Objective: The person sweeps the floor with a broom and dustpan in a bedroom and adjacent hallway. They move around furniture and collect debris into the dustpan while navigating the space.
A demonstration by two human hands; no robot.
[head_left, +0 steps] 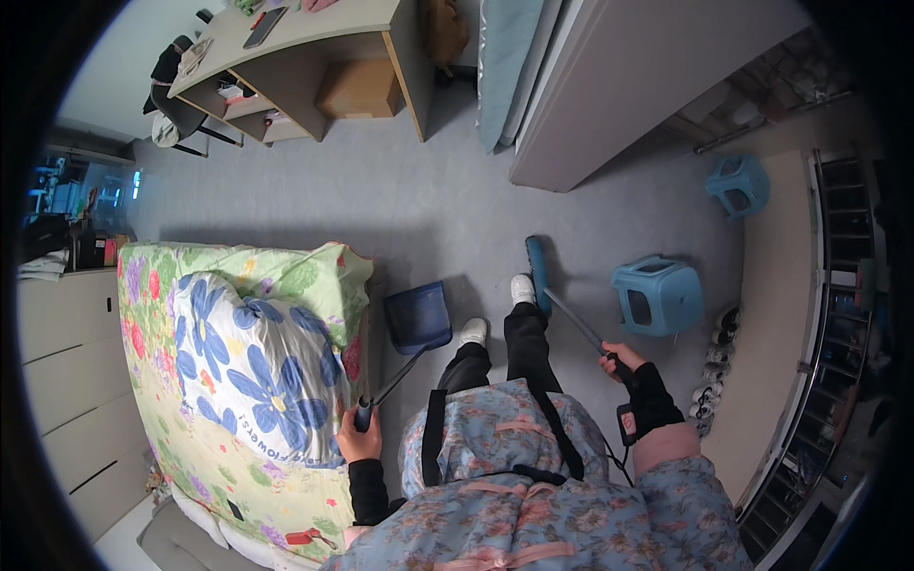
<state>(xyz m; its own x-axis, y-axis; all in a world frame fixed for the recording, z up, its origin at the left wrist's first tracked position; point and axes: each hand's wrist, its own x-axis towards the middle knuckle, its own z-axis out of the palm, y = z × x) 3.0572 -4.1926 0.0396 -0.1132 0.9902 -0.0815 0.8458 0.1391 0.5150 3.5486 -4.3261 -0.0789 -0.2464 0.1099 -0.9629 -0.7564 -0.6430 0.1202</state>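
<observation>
My left hand (359, 436) is closed around the dark handle of a long-handled dustpan (419, 317). The blue pan rests on the grey floor beside the bed, left of my feet. With my right hand (621, 358) I grip the grey handle of a broom (538, 271). Its blue head touches the floor just right of my right white shoe (523, 288). My left shoe (473, 331) is between the dustpan and the broom. Any dust or litter on the floor is too small to make out.
A bed (257, 257) with flowered bedding is close on my left. Blue plastic stools (659, 293) and several shoes (712, 381) stand to the right. Ahead are a desk (314, 38) with a cardboard box (359, 89) under it, a chair (176, 109) and a white partition (609, 86).
</observation>
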